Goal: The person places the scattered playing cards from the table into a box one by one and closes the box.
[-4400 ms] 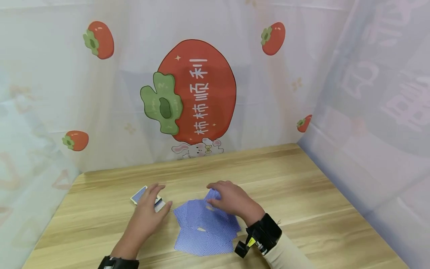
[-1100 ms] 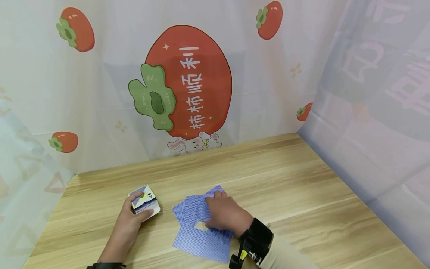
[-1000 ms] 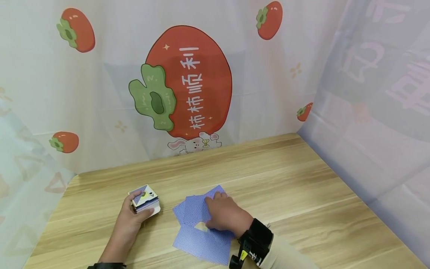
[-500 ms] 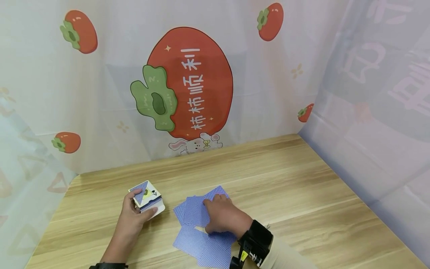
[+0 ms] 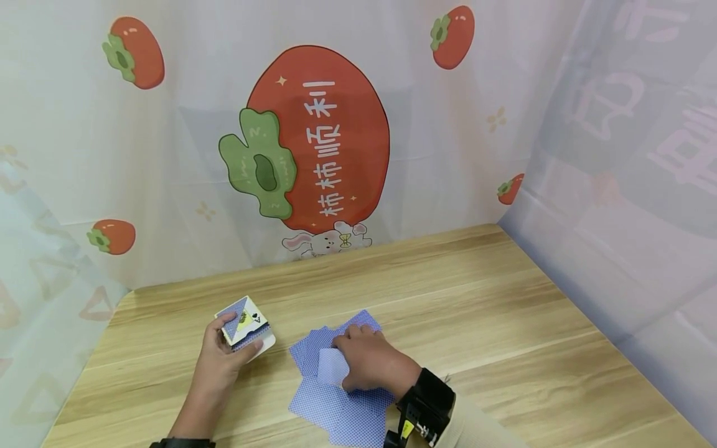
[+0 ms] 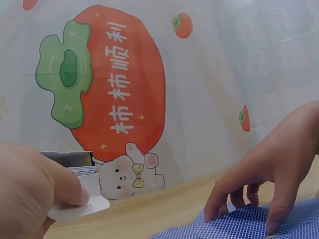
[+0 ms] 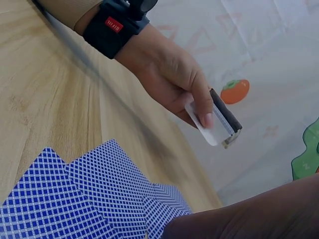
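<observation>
In the head view my left hand point(image 5: 221, 358) grips a playing card box point(image 5: 246, 323), thumb on its white flap point(image 6: 82, 209). The box is patterned blue, white and yellow, with the edges of cards showing inside its open end. My right hand point(image 5: 372, 358) is bent over blue-checked playing cards point(image 5: 342, 404) spread face down and overlapping on the table. Between its fingers and thumb a paler card point(image 5: 333, 367) stands tilted up from the others. The left wrist view shows this hand's fingertips and thumb down at the cards. The right palm hides part of the spread.
The wood-grain table point(image 5: 482, 298) reaches back to a white cloth point(image 5: 190, 186) printed with persimmons and a rabbit. Another cloth wall point(image 5: 627, 205) stands along the right side. A black wrist strap point(image 5: 428, 398) with a camera is on the right wrist.
My left hand, first over the box on the table, has taken hold of it and raised it slightly. The right hand has moved towards the spread's middle, and a card now tilts up there.
</observation>
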### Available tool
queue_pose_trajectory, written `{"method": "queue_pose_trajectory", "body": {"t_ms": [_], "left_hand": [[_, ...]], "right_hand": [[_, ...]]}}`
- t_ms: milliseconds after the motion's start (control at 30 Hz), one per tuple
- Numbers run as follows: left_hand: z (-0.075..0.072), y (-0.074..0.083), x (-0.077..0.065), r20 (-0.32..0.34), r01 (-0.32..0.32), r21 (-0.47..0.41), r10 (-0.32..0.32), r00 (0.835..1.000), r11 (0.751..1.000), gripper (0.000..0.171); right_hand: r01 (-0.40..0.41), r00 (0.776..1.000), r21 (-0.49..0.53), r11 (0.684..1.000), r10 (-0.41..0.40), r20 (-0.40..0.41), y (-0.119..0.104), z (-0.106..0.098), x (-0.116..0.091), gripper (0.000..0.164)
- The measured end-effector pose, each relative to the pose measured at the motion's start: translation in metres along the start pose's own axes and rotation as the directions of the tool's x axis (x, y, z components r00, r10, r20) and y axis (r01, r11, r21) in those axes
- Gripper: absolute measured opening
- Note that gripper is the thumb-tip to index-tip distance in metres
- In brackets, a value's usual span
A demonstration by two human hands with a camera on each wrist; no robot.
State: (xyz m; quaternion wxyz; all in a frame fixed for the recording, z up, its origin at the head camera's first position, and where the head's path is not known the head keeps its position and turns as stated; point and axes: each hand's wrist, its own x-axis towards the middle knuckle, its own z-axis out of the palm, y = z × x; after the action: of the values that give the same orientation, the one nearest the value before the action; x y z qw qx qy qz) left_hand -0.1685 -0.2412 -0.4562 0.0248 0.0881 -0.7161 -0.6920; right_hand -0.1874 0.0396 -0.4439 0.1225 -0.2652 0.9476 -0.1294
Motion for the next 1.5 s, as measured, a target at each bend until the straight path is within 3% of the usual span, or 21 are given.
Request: {"method": "queue_pose_trajectory", "body": {"t_ms": [133,400,600,733,900,1000,1133,1200,1400,1500], "left_hand": [[0.005,0.003,-0.002,-0.003,-0.017,-0.009,0.017,1.0,1.0,0.09],[0.016,0.004,-0.006,-0.024,-0.074,-0.068,0.072,0.997,0.995,0.085],[0.023,0.006,-0.01,-0.017,-0.099,-0.087,0.098,0.995,0.991,0.086],[0.026,0.007,-0.011,-0.02,-0.094,-0.084,0.093,0.996,0.992,0.086],[0.028,0.008,-0.011,-0.016,-0.081,-0.08,0.08,0.997,0.994,0.086],[0.029,0.008,-0.012,-0.007,-0.081,-0.08,0.08,0.997,0.993,0.087],[0.032,0.009,-0.014,0.005,-0.089,-0.096,0.09,0.996,0.991,0.087],[0.034,0.009,-0.015,0.005,-0.097,-0.106,0.098,0.995,0.99,0.087],[0.04,0.009,-0.018,0.005,-0.119,-0.11,0.12,0.993,0.987,0.086],[0.042,0.008,-0.02,0.018,-0.137,-0.122,0.14,0.99,0.983,0.086]], "right_hand": [[0.005,1.0,-0.007,1.0,-0.005,0.027,-0.001,-0.001,0.0,0.069],[-0.023,0.988,0.149,0.989,-0.001,0.157,-0.003,0.0,0.002,0.063],[0.125,0.981,0.236,0.964,-0.155,0.115,0.003,-0.006,0.0,0.007],[0.205,0.965,0.306,0.93,-0.244,0.094,0.004,-0.01,0.0,0.017],[0.224,0.958,0.396,0.891,-0.275,0.077,0.004,-0.013,0.001,0.019],[0.192,0.958,0.53,0.826,-0.275,0.082,0.004,-0.014,0.001,0.018],[0.138,0.959,0.713,0.687,-0.274,0.079,0.004,-0.016,0.0,0.019],[0.128,0.96,0.761,0.636,-0.271,0.065,0.004,-0.018,-0.001,0.023],[0.105,0.965,0.837,0.536,-0.26,0.045,0.003,-0.02,-0.001,0.02],[0.097,0.961,0.879,0.467,-0.273,0.038,0.002,-0.02,-0.001,0.019]]}}
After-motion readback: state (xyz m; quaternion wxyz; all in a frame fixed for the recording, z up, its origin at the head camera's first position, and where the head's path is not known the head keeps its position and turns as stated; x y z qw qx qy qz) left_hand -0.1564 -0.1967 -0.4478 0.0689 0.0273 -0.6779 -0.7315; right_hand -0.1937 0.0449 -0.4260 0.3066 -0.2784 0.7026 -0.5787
